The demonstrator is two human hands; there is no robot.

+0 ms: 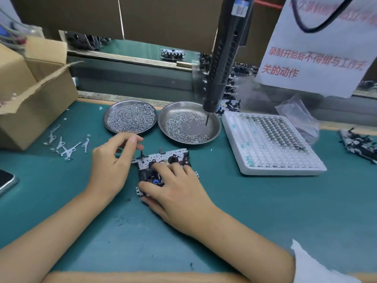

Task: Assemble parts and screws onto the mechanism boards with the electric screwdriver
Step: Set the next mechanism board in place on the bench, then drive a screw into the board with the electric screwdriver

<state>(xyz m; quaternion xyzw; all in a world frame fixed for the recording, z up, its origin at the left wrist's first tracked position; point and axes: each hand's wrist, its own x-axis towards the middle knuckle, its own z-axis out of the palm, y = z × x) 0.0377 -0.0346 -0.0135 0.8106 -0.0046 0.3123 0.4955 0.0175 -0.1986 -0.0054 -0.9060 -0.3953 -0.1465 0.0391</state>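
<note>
While the right hand (179, 188) presses flat on the mechanism board (163, 160), fingers straight, keep it steady. The left hand (114, 160) has its fingertips pinched together at the board's edge; whether they hold a part, I cannot tell.

A factory assembly bench — green mat (265, 211), hanging electric screwdriver (222, 58), two steel dishes of screws (130, 117), a parts tray (271, 144), a conveyor (142, 48) behind, a posted notice (314, 62).

Surface: green-matted workbench (265, 217)
Middle: mechanism board (163, 158)
Back: two steel dishes of screws (130, 116) (188, 122)
Right: white foam tray (271, 144), plastic bag (299, 113)
Left: cardboard box (34, 94), loose metal levers (65, 145), phone (6, 180)
</note>
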